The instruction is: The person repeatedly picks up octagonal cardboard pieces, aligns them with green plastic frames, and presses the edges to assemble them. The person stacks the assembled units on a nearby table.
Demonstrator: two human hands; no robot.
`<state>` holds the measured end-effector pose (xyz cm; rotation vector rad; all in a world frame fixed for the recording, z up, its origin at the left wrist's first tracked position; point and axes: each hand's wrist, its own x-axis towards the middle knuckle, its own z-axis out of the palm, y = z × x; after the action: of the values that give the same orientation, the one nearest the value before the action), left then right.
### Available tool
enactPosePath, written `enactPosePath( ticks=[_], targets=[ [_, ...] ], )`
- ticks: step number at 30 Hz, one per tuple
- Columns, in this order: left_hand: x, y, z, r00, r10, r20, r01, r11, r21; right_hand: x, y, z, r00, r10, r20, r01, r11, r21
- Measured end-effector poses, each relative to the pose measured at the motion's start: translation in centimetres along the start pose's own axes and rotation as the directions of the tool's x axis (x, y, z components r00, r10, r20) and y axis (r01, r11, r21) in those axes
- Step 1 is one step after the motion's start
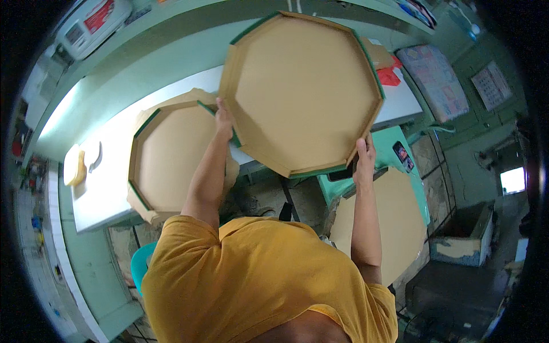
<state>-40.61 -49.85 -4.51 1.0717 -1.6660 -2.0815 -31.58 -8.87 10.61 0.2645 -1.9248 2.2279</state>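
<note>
Between my two hands is a large octagonal cardboard tray (303, 91) with raised, folded sides and green outer edges, its inside facing me. My left hand (224, 119) grips its left side near the lower corner. On the lower right corner, my right hand (364, 159) is closed round the edge. A second octagonal cardboard tray (168, 151), also with green edge strips, lies on the white table beside my left forearm. Flat cardboard (392, 223) with cut corners lies under my right forearm.
A white table (103, 200) runs along the wall, with a yellowish block (75, 166) at its left end. On a green surface (392, 137) to the right lies a phone (403, 156). A patterned cushion (433, 83) and a red plastic piece (390, 74) are at the far right.
</note>
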Motion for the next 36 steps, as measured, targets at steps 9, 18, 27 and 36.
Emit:
enactPosePath(
  ticks=[9,18,27,36],
  targets=[
    [-4.8,1.0,-37.7,0.940,0.073,-0.333,0.000,0.977,0.212,-3.5,0.8,-3.9,0.933,0.335,-0.136,-0.324,0.941,0.095],
    [-11.6,3.8,-32.8,0.392,0.751,-0.531,0.066,0.553,0.831,-8.1,2.3,-10.4,0.920,0.336,-0.201,-0.319,0.941,0.113],
    [-16.6,-3.4,4.8,0.776,0.406,0.483,-0.525,0.839,0.138,-25.7,3.2,-28.1,0.591,-0.059,-0.804,-0.627,0.594,-0.505],
    [-35.7,-18.0,26.8,0.094,-0.174,0.980,-0.938,0.315,0.146,-42.4,3.7,-37.8,0.273,-0.071,-0.959,-0.948,0.153,-0.281]
  ],
)
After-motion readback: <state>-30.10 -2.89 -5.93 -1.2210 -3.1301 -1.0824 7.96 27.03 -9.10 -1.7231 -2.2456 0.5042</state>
